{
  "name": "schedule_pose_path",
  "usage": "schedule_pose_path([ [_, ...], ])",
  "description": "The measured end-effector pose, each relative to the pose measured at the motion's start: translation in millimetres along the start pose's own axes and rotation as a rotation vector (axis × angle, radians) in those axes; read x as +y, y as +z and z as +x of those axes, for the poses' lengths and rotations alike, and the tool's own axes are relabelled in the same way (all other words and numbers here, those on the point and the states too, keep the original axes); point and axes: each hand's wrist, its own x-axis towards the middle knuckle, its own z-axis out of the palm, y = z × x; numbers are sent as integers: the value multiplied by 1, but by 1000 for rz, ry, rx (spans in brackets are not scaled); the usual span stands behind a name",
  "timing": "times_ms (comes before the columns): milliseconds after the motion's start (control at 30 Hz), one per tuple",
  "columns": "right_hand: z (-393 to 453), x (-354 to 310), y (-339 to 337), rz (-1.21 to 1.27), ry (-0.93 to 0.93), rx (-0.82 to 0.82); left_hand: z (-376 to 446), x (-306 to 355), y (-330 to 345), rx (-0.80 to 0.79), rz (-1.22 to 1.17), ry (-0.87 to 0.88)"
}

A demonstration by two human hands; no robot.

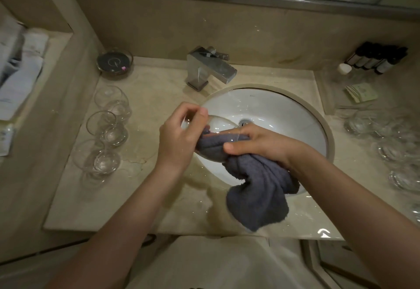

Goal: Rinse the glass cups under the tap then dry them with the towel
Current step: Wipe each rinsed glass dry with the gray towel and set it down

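Over the left part of the white sink (pixel 284 107), my left hand (pixel 179 136) grips the base end of a clear glass cup (pixel 218 124) lying on its side. My right hand (pixel 256 141) presses a grey-blue towel (pixel 256 195) into the cup's open mouth; the rest of the towel hangs down over the counter's front edge. Three clear glass cups (pixel 106 129) stand in a column on the counter to the left. Several more glasses (pixel 386 138) stand at the right, blurred. No water runs from the square chrome tap (pixel 209 68).
A round dark dish (pixel 114 62) sits at the back left. Dark toiletry bottles (pixel 379 59), a white-capped bottle (pixel 344 68) and small packets (pixel 361 93) sit on a raised ledge at the back right. Folded items fill a niche (pixel 20 73) on the far left. A mirror runs above.
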Motion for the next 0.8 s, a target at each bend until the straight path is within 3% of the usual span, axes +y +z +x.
schedule_pose_path([
  [100,5,7,1,172,83,-96,-5,-11,-8,-18,32,255],
  [167,7,8,3,148,76,-63,-5,-9,-15,-54,44,219],
  [200,7,7,4,104,57,-14,-5,-5,-17,-84,22,121],
  [300,7,-4,12,-240,-65,72,3,11,-25,-178,-94,-428],
  [367,11,-9,19,-438,-117,89,9,10,-27,-178,-44,-588],
  [433,14,-10,24,-388,-108,72,7,2,-25,-57,-26,-451],
  [500,13,-10,24,-150,-54,29,-2,-4,-25,39,-99,-159],
  [567,11,-7,25,98,13,-24,-10,-13,-27,22,-111,133],
  [633,10,-3,28,182,40,-54,-10,-19,-33,-24,-62,241],
  [700,11,-1,31,79,13,-30,-7,-18,-39,-80,-45,102],
  [800,15,-7,36,-310,-80,64,2,-1,-48,-175,-131,-559],
])
